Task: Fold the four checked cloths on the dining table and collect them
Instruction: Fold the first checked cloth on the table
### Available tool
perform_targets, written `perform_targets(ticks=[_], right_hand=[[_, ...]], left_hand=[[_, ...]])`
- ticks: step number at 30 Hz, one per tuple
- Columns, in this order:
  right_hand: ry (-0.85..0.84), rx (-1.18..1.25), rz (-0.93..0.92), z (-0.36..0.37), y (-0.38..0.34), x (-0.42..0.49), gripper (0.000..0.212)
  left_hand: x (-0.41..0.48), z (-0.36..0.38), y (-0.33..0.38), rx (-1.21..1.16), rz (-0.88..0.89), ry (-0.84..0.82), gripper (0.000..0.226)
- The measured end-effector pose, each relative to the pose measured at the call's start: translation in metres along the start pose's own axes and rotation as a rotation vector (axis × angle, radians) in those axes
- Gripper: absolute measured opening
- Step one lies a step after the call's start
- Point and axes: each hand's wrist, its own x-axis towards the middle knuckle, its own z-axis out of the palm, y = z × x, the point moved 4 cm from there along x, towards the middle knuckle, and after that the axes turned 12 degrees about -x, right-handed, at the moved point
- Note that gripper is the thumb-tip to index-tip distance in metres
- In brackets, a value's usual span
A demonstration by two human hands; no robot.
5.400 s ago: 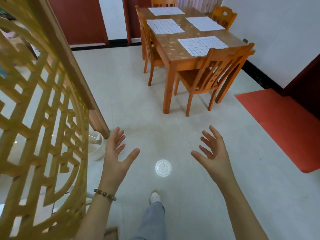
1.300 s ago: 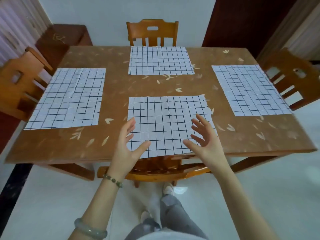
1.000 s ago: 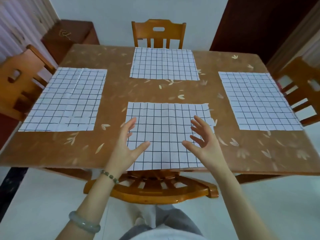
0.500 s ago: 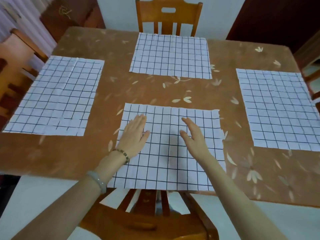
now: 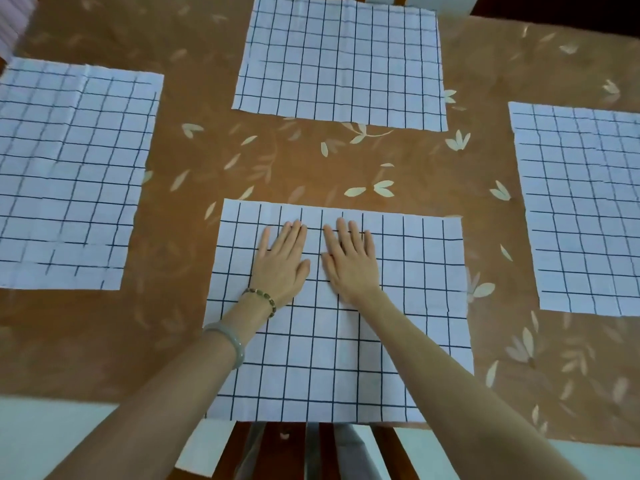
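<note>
Seen from above: left grip (image 5: 282,259) and right grip (image 5: 349,259) laid flat, fingers straight, side by side on the far half of the near checked cloth (image 5: 398,306), thumbs almost touching. Spread unfolded on the leaf-patterned surface (image 5: 194,168), well apart: far checked cloth (image 5: 341,60) at the far edge, left checked cloth (image 5: 69,174) at the left edge, right checked cloth (image 5: 585,209) at the right edge. On the left wrist, a beaded bracelet (image 5: 261,299); further up the forearm, a pale bangle (image 5: 228,344). Below the near edge, a wooden chair (image 5: 273,448).

The left hand (image 5: 282,259) and right hand (image 5: 349,259) came down flat onto the near cloth (image 5: 408,306), closer together than before.
</note>
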Motion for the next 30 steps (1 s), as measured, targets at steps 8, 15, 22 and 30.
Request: perform_targets(ticks=[8, 15, 22, 30], right_hand=[[0.066, -0.055, -0.008, 0.008, 0.004, 0.0, 0.054], [0.034, -0.077, 0.013, 0.007, 0.002, 0.001, 0.055], [-0.044, -0.014, -0.014, -0.002, 0.002, 0.0, 0.065], [-0.129, 0.155, -0.149, -0.019, 0.042, -0.049, 0.106]], left_hand=[[-0.011, -0.013, -0.045, -0.214, -0.413, 0.133, 0.081], [-0.043, -0.055, -0.071, -0.342, -0.876, 0.224, 0.09], [-0.037, -0.064, -0.076, -0.477, -0.948, 0.097, 0.063], [-0.062, -0.062, -0.095, -0.796, -0.748, -0.16, 0.047]])
